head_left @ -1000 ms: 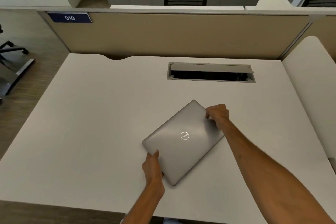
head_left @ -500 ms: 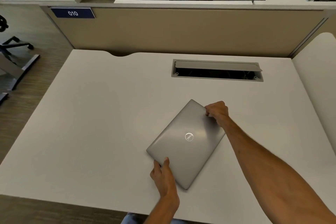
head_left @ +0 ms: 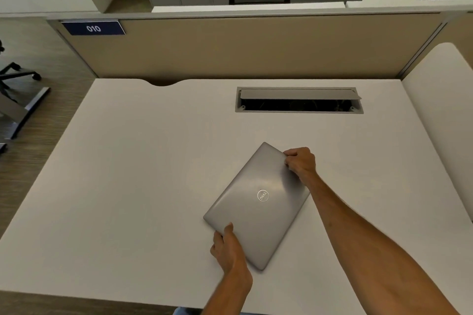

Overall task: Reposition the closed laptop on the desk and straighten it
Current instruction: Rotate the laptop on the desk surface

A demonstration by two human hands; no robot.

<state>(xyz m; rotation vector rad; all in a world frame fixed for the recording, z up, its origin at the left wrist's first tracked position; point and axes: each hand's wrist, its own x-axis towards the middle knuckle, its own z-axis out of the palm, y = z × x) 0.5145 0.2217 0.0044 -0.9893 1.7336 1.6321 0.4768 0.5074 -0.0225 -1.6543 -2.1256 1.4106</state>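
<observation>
Your closed laptop [head_left: 258,204] lies flat on the white worktop [head_left: 128,186], toward the near right of centre, turned at a clear slant to the worktop's edges, its round logo facing up. Your left hand [head_left: 230,248] grips the near left edge, thumb on the lid and fingers [head_left: 217,239] curled at the rim, probably tucked under it, though that part is hidden. Your right hand [head_left: 300,161] is clenched on the far right edge close to the far corner, thumb on top of the lid. Beyond the laptop, well apart from it, a cable hatch [head_left: 298,100] set into the worktop stands with its flap open, and a beige partition [head_left: 243,46] carries a blue sign [head_left: 93,28] reading 010
</observation>
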